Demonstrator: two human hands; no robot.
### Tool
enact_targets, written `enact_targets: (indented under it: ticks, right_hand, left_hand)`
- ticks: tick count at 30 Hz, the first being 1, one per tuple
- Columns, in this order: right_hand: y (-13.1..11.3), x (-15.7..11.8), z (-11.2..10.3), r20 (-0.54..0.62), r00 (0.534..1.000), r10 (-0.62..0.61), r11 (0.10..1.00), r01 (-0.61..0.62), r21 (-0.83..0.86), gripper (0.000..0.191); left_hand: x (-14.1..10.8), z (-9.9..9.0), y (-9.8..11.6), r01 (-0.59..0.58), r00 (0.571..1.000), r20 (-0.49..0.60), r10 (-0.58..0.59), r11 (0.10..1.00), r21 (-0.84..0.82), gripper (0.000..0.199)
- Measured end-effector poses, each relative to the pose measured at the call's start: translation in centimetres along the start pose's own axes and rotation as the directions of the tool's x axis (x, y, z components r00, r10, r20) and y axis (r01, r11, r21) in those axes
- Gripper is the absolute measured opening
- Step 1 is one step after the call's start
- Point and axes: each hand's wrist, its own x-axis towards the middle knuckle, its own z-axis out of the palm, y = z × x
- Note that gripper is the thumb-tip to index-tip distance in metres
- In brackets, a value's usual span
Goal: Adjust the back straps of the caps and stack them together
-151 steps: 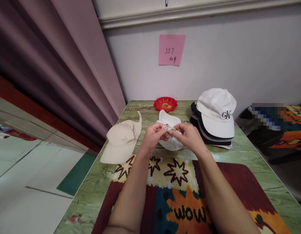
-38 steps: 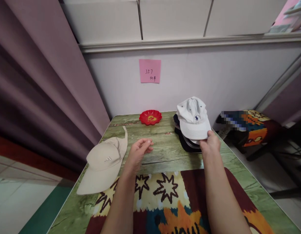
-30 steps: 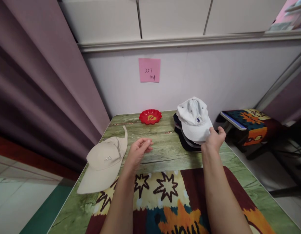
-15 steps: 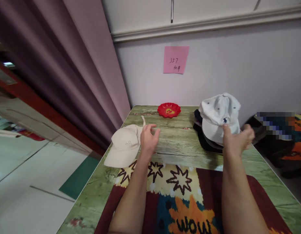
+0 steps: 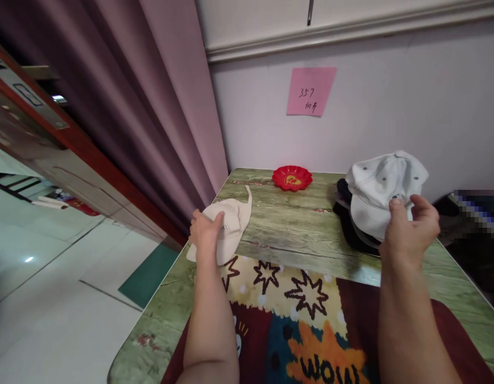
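At the left of the table lies a cream cap, its strap pointing toward the wall. My left hand rests over the crown of this cap, thumb and fingers apart around it. A white cap with a small dark logo tops a stack of dark caps at the right. My right hand is at the front right of the white cap, fingers spread, with the thumb over its logo; whether it touches the cap is unclear.
A red scalloped dish stands at the back of the green wooden table. A patterned mat covers the near part. A pink note hangs on the wall; a purple curtain hangs at the left.
My left hand has moved left, from the right side of the cream cap onto its crown. My right hand stays by the white cap. The camera view has shifted left.
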Motion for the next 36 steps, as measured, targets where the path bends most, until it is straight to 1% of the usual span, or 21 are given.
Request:
enact_targets:
  ticks: [3,5,7,10,12,14,17,19,20,22,24,25,27,28,29,30,31,32,33,34,36]
  right_hand:
    - [-0.9,-0.2,0.0,-0.051,0.997,0.051,0.992,-0.044,0.120,0.053]
    - [-1.3,-0.4,0.1,-0.043,0.998,0.050,0.988,-0.043,0.149,0.049]
    - [-1.6,-0.6,0.3,-0.025,0.999,0.048,0.983,-0.043,0.179,0.046]
    - [-1.9,-1.1,0.6,0.014,0.998,0.055,0.967,-0.057,0.248,0.044]
    - [-2.3,-1.5,0.8,0.053,0.996,0.067,0.957,-0.079,0.280,0.042]
    - [-2.9,-2.0,0.9,0.119,0.990,0.082,0.952,-0.113,0.283,0.040]
    - [-3.8,-2.8,1.1,0.261,0.960,0.098,0.949,-0.169,0.265,0.037]
    - [-4.2,-3.4,1.2,0.398,0.909,0.121,0.940,-0.234,0.248,0.040]
    - [-4.3,-3.7,1.2,0.487,0.863,0.135,0.936,-0.273,0.223,0.041]
    - [-4.6,-4.5,1.4,0.670,0.725,0.158,0.933,-0.332,0.139,0.045]
    - [-5.0,-5.3,1.5,0.796,0.579,0.174,0.936,-0.348,0.048,0.048]
    - [-5.3,-5.8,1.6,0.831,0.525,0.185,0.936,-0.352,0.014,0.049]
    - [-6.0,-6.5,1.8,0.869,0.444,0.218,0.920,-0.391,-0.032,0.052]
    - [-6.4,-6.8,1.9,0.885,0.404,0.231,0.901,-0.433,-0.038,0.053]
    - [-6.8,-7.1,2.0,0.903,0.363,0.229,0.873,-0.487,-0.026,0.053]
    - [-7.2,-7.3,2.0,0.919,0.332,0.213,0.837,-0.547,0.004,0.052]
    - [-7.5,-7.4,2.1,0.932,0.311,0.187,0.790,-0.612,0.046,0.050]
    - [-7.7,-7.5,2.1,0.940,0.302,0.158,0.732,-0.675,0.094,0.048]
    - [-7.9,-7.5,2.1,0.941,0.309,0.136,0.665,-0.733,0.144,0.046]
    - [-8.0,-7.4,2.2,0.936,0.327,0.129,0.595,-0.781,0.191,0.044]
    - [-8.1,-7.2,2.3,0.912,0.381,0.149,0.470,-0.839,0.274,0.045]
  left_hand:
    - [0.2,0.4,-0.1,0.020,0.999,0.043,-0.020,1.000,-0.002,0.097]
    - [0.5,0.8,-0.2,0.049,0.997,0.066,-0.048,0.999,-0.012,0.101]
    - [0.7,1.2,-0.3,0.066,0.996,0.059,-0.065,0.997,-0.026,0.099]
    - [0.8,2.1,-0.4,0.062,0.998,0.012,-0.062,0.997,-0.044,0.091]
    - [0.8,2.7,-0.3,0.047,0.999,-0.016,-0.048,0.997,-0.054,0.082]
    - [0.8,3.0,-0.3,0.023,0.999,-0.044,-0.027,0.997,-0.078,0.074]
    - [1.0,2.9,-0.3,-0.042,0.994,-0.107,0.024,0.984,-0.170,0.072]
    - [1.1,2.5,0.0,-0.120,0.984,-0.158,0.077,0.953,-0.278,0.074]
    - [1.1,2.3,0.2,-0.163,0.978,-0.183,0.104,0.924,-0.347,0.076]
    - [0.7,2.0,1.0,-0.241,0.965,-0.220,0.146,0.827,-0.508,0.082]
    - [-0.3,2.0,2.3,-0.289,0.957,-0.226,0.183,0.681,-0.673,0.088]
    - [-1.0,2.1,3.0,-0.301,0.953,-0.218,0.210,0.594,-0.746,0.090]
    - [-2.7,2.4,4.6,-0.296,0.940,-0.181,0.288,0.431,-0.853,0.091]
    - [-3.7,2.7,5.4,-0.284,0.930,-0.161,0.331,0.366,-0.886,0.091]
    - [-4.7,2.9,6.1,-0.269,0.917,-0.141,0.373,0.317,-0.909,0.091]
    - [-5.7,3.2,6.8,-0.255,0.903,-0.124,0.412,0.281,-0.925,0.091]
    - [-6.7,3.4,7.4,-0.244,0.889,-0.110,0.445,0.255,-0.936,0.091]
    - [-7.6,3.5,7.9,-0.237,0.872,-0.098,0.479,0.239,-0.941,0.091]
    - [-8.4,3.6,8.3,-0.234,0.855,-0.089,0.511,0.227,-0.945,0.090]
    - [-9.1,3.7,8.6,-0.233,0.835,-0.082,0.544,0.214,-0.948,0.089]
    - [-10.0,3.6,9.1,-0.242,0.785,-0.077,0.615,0.189,-0.952,0.089]
